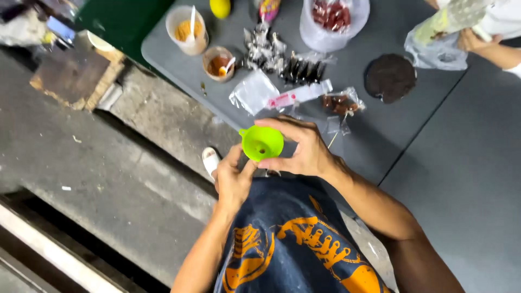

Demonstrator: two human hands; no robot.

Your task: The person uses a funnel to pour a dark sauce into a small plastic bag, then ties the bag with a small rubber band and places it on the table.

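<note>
1. Between our fingers we hold a green funnel (262,142), mouth turned up toward us, above the near edge of the grey table (434,163).
2. Our right hand (301,146) curls round the funnel's far and right side, its fingers (282,123) pressed to the rim and the thumb at the lower edge.
3. Our left hand (232,179) comes up from beneath, thumb and fingers pinched together just below the funnel; what they pinch there we cannot tell.
4. Just beyond our right fingers lie a clear plastic bag (253,91), a packet of brown pieces (340,102) and a row of small dark packets (304,70).
5. Farther past the fingertips stand a tub with a spoon (187,28) and a small cup of brown sauce (218,63).
6. Right of our fingers, well apart, sits a dark round disc (389,78); beyond it another person's hand (475,40) holds a bag.
</note>
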